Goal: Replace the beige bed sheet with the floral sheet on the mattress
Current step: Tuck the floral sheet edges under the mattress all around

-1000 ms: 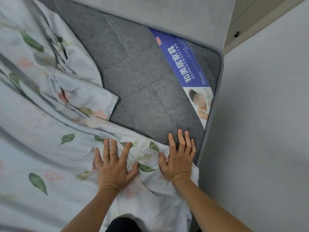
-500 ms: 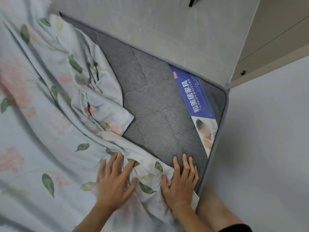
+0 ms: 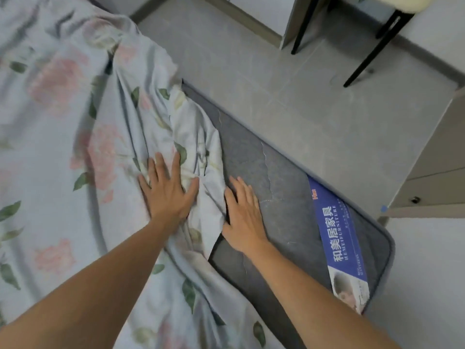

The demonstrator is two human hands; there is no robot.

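On the grey mattress [image 3: 284,197], my left hand [image 3: 167,190] presses flat on the floral sheet [image 3: 75,147], my right hand [image 3: 242,212] lies flat at its edge, both grips open.

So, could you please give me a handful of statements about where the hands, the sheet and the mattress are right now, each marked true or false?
1. The left hand lies flat on the floral sheet. True.
2. The floral sheet covers the whole mattress. False: a grey strip along the edge beside the floor is bare.
3. The right hand grips a bunched corner of the sheet. False: it rests with straight fingers on the bare mattress, at the sheet's edge.
4. A blue label lies on the uncovered part of the mattress. True.
5. Black chair legs stand on the tiled floor beyond the mattress. True.
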